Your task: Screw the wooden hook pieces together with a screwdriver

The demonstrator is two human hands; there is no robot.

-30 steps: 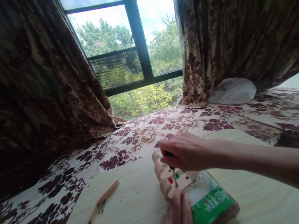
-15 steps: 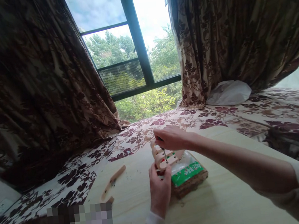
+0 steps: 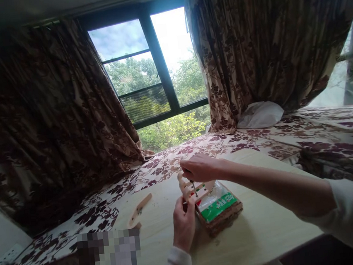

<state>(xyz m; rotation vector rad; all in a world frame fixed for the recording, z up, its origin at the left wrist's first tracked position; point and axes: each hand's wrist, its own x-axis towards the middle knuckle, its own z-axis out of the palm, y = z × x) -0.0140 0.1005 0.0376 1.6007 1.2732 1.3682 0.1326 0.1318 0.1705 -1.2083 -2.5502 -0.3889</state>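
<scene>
Floral curtains (image 3: pixel 53 119) back a pale board (image 3: pixel 266 224) (right fingers (image 3: pixel 185 166) grip a screwdriver (image 3: pixel 194 186), left fingers (image 3: pixel 179 204) pinch wood (image 3: pixel 202 192)).

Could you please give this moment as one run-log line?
right hand: holding screwdriver, shaft down | left hand: at near end of wooden assembly | green-banded package: partly beneath it | wooden strip: lying apart on board

Two hands (image 3: pixel 184 223) (image 3: pixel 201 167); one screwdriver (image 3: pixel 194 187); one green-labelled packet (image 3: pixel 219 206); one white bag (image 3: pixel 260 115); two curtains (image 3: pixel 52 107) (image 3: pixel 261 45).
</scene>
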